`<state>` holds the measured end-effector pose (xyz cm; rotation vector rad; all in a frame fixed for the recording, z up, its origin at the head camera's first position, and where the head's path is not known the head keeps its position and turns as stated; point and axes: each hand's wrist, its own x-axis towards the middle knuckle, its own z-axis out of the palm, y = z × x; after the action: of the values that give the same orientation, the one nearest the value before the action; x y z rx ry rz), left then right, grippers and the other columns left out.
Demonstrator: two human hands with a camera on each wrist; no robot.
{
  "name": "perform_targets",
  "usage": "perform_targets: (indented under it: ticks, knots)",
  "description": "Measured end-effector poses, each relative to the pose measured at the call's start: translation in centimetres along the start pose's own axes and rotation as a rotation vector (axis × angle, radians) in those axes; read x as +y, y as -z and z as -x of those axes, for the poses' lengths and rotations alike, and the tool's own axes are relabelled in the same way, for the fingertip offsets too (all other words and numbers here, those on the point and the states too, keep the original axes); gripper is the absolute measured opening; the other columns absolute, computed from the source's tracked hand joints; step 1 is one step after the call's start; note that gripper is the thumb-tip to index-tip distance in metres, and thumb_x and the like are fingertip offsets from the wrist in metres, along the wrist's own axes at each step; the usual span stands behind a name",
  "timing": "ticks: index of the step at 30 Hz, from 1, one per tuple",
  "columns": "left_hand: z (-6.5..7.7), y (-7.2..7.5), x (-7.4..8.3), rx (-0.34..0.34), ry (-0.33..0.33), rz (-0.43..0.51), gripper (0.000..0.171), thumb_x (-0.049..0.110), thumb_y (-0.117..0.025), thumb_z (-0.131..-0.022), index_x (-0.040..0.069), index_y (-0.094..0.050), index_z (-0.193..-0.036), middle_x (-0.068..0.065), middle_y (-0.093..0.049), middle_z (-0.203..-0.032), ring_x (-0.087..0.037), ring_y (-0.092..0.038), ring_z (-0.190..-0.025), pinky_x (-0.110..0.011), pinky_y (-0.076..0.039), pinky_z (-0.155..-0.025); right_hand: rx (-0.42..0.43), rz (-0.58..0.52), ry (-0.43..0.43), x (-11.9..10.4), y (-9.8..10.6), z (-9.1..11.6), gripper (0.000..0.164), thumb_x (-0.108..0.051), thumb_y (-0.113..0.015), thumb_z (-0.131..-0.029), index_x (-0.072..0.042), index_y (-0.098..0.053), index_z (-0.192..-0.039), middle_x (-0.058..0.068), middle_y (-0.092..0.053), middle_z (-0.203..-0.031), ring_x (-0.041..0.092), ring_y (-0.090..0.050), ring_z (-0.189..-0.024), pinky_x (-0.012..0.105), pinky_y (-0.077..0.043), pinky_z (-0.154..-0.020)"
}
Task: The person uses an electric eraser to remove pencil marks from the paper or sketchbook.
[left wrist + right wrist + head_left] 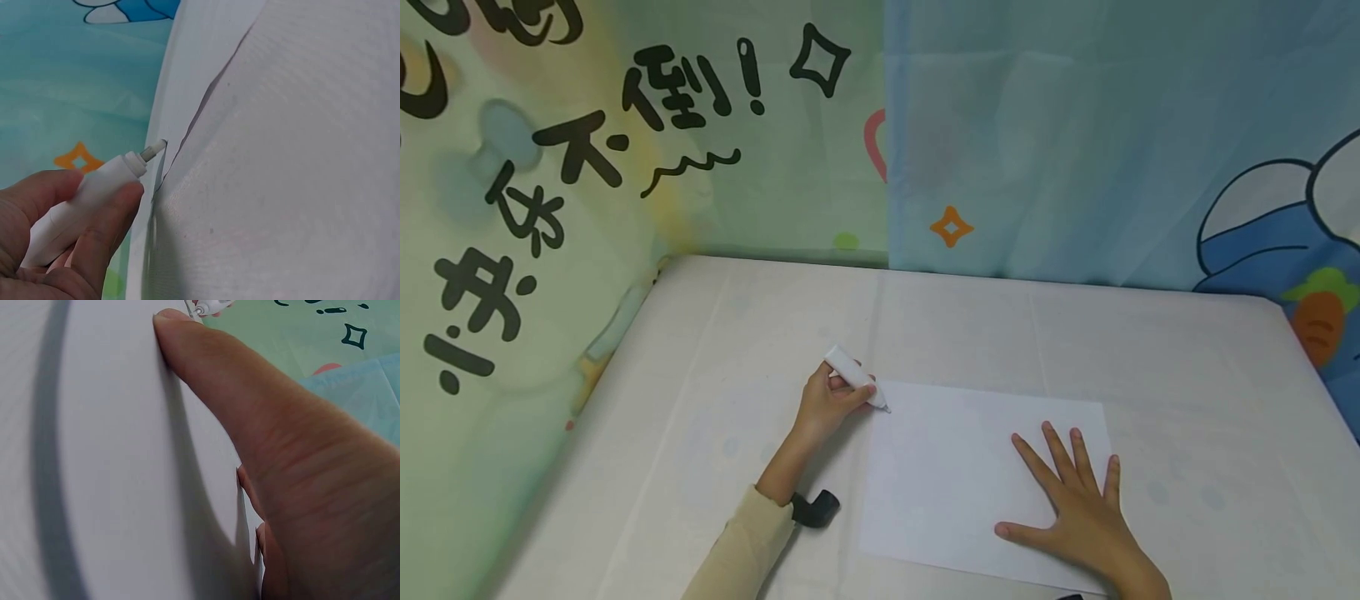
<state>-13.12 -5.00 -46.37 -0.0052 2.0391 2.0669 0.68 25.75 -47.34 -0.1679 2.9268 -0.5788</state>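
Between thumb and fingers, my left hand (826, 407) grips a thick white pen (850, 368) with a narrow nib. The pen slants down, its tip right at the upper left corner of a white paper sheet (940, 475). In the left wrist view the same pen (87, 206) shows its collar and short greyish nib beside the paper's edge. My right hand (1075, 512) rests on the right part of the sheet, fingers straight and spread wide. Seen from the right wrist, its thumb (231, 375) lies along the paper, with the pen tip beyond it.
The sheet lies on a table with a creased white cover (737, 333). A dark wrist device (816, 508) sticks out from the left sleeve (748, 542). Printed cloth hangings (1037, 150) stand behind the table and along its left side.
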Motion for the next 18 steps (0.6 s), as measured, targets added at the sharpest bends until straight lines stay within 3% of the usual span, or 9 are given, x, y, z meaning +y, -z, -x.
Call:
perform_targets:
  ticks: [18]
  knots:
    - [0.37, 0.11, 0.09, -0.016, -0.023, -0.051, 0.039, -0.008, -0.069, -0.083, -0.007, -0.051, -0.118, -0.029, -0.068, -0.106, -0.036, -0.070, -0.096, -0.034, -0.060, -0.074, -0.020, -0.018, -0.004, -0.32, 0.46, 0.08, 0.111, -0.071, -0.071, -0.069, -0.034, -0.015, -0.156, 0.016, -0.002, -0.163, 0.041, 0.019, -0.146, 0.066, 0.027, -0.102]
